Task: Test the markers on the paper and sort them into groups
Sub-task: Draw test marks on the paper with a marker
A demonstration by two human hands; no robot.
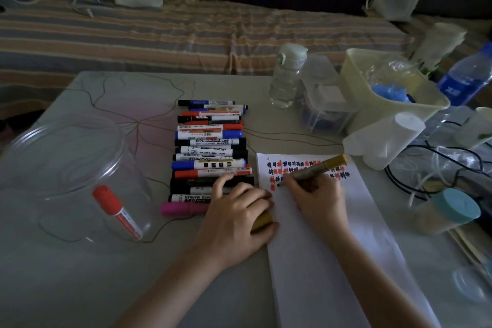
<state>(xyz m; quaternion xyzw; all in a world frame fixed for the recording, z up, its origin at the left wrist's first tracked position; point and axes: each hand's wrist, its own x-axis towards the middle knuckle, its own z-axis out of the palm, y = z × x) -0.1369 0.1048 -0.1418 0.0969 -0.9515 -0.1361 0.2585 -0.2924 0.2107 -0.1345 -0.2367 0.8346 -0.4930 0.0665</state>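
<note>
My right hand (315, 194) grips a gold marker (328, 166) and its tip touches the white paper (332, 247), just below rows of red, blue and black test marks (300, 168). My left hand (237, 214) rests at the paper's left edge and holds the gold cap (262, 220) under its fingers. A row of several markers (210, 152) with red, blue and black caps lies side by side left of the paper, with a pink marker (181, 208) at its near end. One red marker (117, 212) lies inside a clear plastic tub (66, 168) on its side.
A clear water bottle (286, 77), a clear box (324, 104), a pale yellow bin (391, 90) and a white bottle (383, 138) crowd the table's far right. Cables (426, 176) and a blue-lidded jar (450, 210) lie to the right. A striped bed (159, 32) runs behind.
</note>
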